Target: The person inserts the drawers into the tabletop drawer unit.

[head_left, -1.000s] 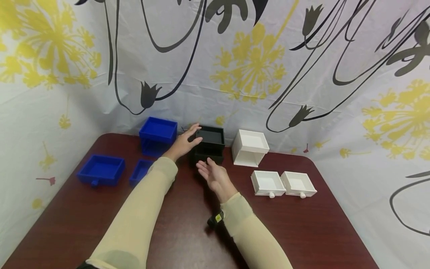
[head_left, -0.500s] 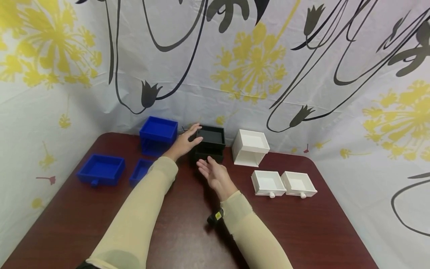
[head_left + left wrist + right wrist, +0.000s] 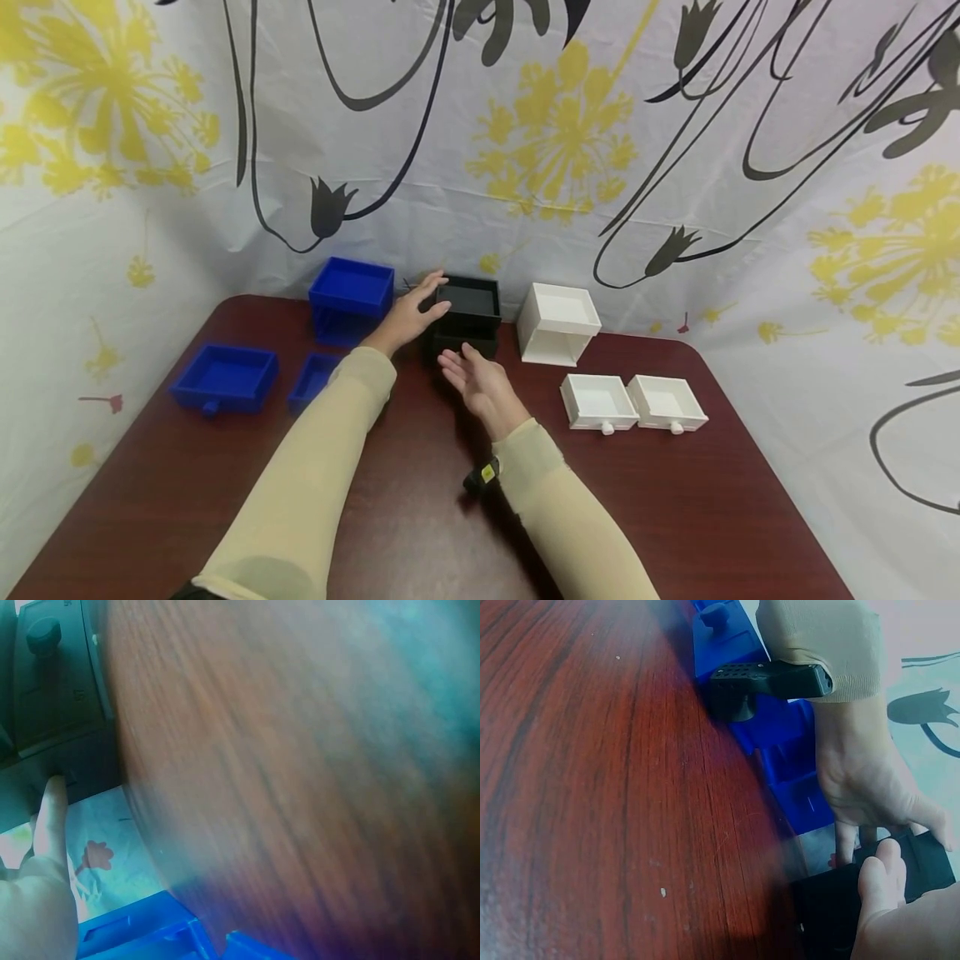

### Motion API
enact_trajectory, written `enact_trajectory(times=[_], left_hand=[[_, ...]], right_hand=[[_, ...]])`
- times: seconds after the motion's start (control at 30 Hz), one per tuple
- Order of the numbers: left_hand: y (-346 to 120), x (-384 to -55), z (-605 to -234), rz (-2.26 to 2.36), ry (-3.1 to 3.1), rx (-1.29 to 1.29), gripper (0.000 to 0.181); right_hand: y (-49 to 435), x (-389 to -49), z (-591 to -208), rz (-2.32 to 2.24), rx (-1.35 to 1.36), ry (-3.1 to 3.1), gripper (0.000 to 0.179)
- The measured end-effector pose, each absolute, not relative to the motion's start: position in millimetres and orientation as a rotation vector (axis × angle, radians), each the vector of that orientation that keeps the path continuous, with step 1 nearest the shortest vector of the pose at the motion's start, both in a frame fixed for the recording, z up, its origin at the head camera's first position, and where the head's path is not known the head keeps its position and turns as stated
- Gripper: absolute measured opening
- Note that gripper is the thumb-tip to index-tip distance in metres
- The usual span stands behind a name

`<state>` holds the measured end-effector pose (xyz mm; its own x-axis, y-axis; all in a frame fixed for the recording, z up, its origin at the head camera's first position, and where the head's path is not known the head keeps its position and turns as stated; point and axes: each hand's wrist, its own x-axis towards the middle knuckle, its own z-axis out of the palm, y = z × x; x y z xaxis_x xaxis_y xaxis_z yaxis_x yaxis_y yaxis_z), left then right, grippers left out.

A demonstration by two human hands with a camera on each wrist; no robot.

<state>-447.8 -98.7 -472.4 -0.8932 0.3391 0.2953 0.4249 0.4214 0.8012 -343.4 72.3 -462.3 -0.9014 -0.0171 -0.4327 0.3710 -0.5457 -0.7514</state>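
A small black drawer box (image 3: pixel 468 302) stands at the back middle of the table. My left hand (image 3: pixel 411 317) is at its left side, fingers extended; in the left wrist view a finger (image 3: pixel 52 817) touches the box's side wall. A drawer front with a round knob (image 3: pixel 43 636) shows there. My right hand (image 3: pixel 482 385) is held palm up before the box's lower part, its fingers straight and holding nothing. In the right wrist view both hands are around the black box (image 3: pixel 829 900); whether the right fingertips touch it I cannot tell.
Left of the black box stands a blue drawer box (image 3: pixel 351 287), with one blue drawer (image 3: pixel 225 379) and another blue drawer (image 3: pixel 311 379), partly behind my left sleeve, before it. A white drawer box (image 3: pixel 558 312) stands right, with two white drawers (image 3: pixel 600 400) before it. Patterned cloth hangs behind.
The head view has tilted slightly. Both hands hold almost the same place at the black box, and the drawers and boxes lie as before.
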Motion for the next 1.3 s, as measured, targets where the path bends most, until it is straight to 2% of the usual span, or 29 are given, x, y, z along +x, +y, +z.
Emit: enact_trajectory(times=[1.3], left_hand=[[-98.4,-448.5,-473.8,-1.482,-2.582,-0.691,0.068]], right_hand=[[73.9,-352.2,-463.6,-2.496,0.511,1.382,0.048]])
